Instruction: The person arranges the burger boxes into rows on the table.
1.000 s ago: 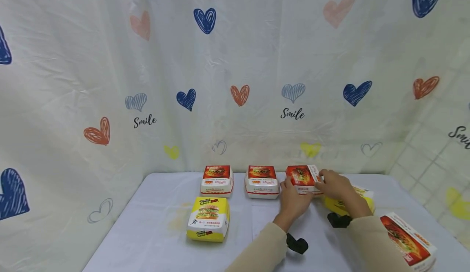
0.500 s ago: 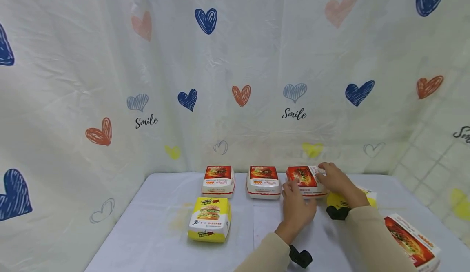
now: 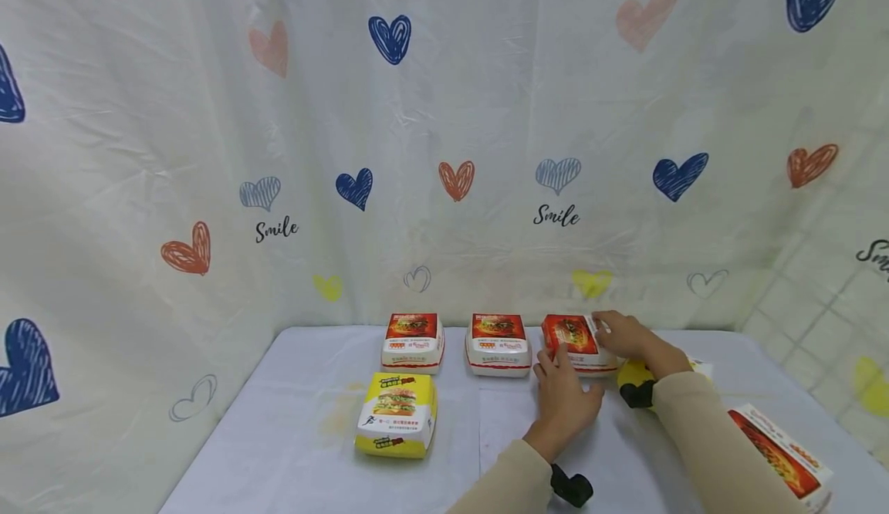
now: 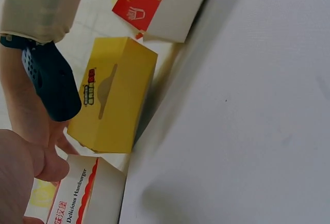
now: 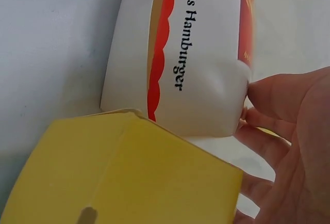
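Note:
At the right end of the back row sits a red-and-white hamburger box [image 3: 571,335], with a burger picture on its lid. My left hand [image 3: 564,400] is at its front left corner, fingers loosely spread and fingertips right at the lid's edge. My right hand [image 3: 633,341] is on the box's right side. In the right wrist view, the thumb [image 5: 273,96] touches the box's corner and the other fingers extend beside it. The left wrist view shows the left thumb [image 4: 51,167] by the front face marked "Delicious Hamburger".
Two similar red-and-white boxes, one left [image 3: 413,343] and one middle [image 3: 498,345], stand along the back. A yellow burger box [image 3: 396,415] sits in front of the left one. Another yellow box [image 3: 635,375] is partly behind my right wrist. A red-and-white carton [image 3: 781,452] lies front right.
The hamburger box has turned and settled slightly nearer. My left hand has loosened its grip and drawn back a little; my right hand stays at the right side.

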{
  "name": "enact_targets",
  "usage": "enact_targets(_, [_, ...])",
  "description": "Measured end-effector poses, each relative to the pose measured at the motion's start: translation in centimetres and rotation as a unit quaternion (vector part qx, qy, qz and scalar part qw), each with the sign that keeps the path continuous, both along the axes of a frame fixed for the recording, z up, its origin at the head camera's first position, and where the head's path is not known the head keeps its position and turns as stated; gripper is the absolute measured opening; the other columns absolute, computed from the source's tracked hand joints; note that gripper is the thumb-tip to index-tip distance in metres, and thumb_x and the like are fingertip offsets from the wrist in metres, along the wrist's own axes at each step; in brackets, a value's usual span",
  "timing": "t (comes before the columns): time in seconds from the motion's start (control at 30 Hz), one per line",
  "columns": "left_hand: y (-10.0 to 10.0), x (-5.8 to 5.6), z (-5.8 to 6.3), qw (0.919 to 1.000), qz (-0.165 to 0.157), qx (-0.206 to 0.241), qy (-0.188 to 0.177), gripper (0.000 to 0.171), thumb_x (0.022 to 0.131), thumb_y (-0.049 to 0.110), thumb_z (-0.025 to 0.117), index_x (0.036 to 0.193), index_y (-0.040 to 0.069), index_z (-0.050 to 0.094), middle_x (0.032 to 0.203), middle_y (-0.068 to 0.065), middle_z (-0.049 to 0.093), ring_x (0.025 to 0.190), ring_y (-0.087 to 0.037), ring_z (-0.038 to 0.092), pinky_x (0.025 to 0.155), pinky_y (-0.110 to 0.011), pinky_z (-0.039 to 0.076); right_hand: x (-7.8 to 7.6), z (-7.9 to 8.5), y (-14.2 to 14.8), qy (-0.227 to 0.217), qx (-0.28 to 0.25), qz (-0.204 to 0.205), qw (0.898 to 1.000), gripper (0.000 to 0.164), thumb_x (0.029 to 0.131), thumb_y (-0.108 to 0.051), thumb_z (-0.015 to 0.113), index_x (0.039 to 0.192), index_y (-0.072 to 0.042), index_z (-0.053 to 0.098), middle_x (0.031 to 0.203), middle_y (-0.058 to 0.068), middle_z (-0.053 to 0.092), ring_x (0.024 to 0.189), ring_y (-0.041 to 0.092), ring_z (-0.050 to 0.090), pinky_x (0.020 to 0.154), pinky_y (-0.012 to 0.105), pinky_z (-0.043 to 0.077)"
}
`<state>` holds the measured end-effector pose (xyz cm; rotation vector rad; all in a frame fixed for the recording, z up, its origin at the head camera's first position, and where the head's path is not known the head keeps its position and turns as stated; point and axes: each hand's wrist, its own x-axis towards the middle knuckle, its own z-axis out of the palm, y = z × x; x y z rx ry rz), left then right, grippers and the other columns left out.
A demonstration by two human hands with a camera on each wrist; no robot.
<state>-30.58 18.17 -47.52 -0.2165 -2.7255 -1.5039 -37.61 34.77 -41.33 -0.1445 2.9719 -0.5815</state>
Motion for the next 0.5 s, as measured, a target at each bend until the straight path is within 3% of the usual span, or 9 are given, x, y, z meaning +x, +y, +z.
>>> enact_targets(0.27, [0.2, -0.4, -0.3, 0.9997, 0.007, -0.019, 0.016, 0.080, 0.087, 0.034, 0.080, 0.154, 0.019, 0.040, 0.147, -0.008, 0.032, 0.134, -0.023, 0.034, 0.110, -0.039, 0.049, 0.8, 0.1, 0.3, -0.001, 0.018, -0.021, 1.000, 0.059, 0.103, -0.028, 0.052, 0.149, 0.006, 0.039, 0.151, 0.036, 0.036, 0.132, 0.061, 0.031, 0.109, 0.077, 0.029])
enact_targets(0.5, [0.6, -0.7, -0.7, 0.9979, 0.022, -0.053, 0.032, 0.086, 0.086, 0.036, 0.080, 0.157, 0.017, 0.036, 0.143, -0.011, 0.033, 0.136, -0.026, 0.031, 0.112, -0.041, 0.046, 1.3, 0.6, 0.7, -0.011, 0.032, -0.018, 0.999, 0.059, 0.102, -0.036, 0.054, 0.144, 0.005, 0.042, 0.148, 0.035, 0.043, 0.124, 0.058, 0.040, 0.103, 0.077, 0.032])
